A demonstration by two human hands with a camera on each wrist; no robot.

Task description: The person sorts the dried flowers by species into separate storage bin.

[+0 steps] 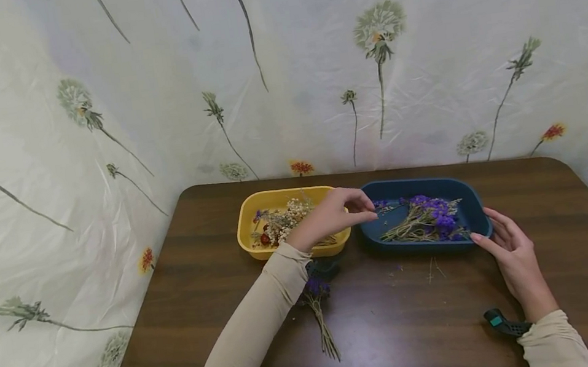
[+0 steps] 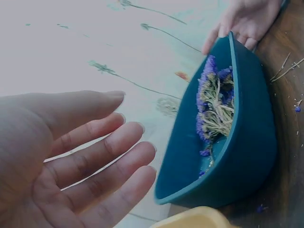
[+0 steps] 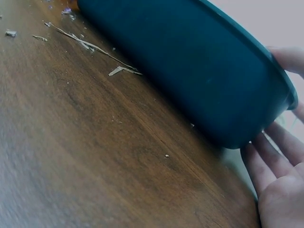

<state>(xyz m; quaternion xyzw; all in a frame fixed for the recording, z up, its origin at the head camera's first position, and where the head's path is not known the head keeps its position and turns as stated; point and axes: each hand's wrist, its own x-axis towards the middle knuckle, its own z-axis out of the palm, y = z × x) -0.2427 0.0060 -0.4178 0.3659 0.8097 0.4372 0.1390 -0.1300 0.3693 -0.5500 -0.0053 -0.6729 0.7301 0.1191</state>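
Note:
My left hand (image 1: 339, 211) hovers over the gap between the yellow tray (image 1: 245, 233) and the blue tray (image 1: 425, 247). Its fingers are loosely bent and hold nothing, as the left wrist view shows. At the blue tray's right end, my right hand (image 1: 515, 253) holds the corner, thumb at the rim and fingers against the end wall. Inside the blue tray lies a bunch of dried purple flowers (image 1: 432, 215), with a few small sprigs (image 1: 386, 205) near its left end. Dried cream and red flowers (image 1: 287, 218) fill the yellow tray, partly hidden by my left forearm.
A tied purple bunch (image 1: 321, 322) lies on the brown table (image 1: 402, 330) in front of the yellow tray, its flower heads partly covered by my left sleeve. Loose stems (image 1: 435, 270) and crumbs are scattered before the blue tray. Behind the table hangs a flower-printed sheet (image 1: 303, 83).

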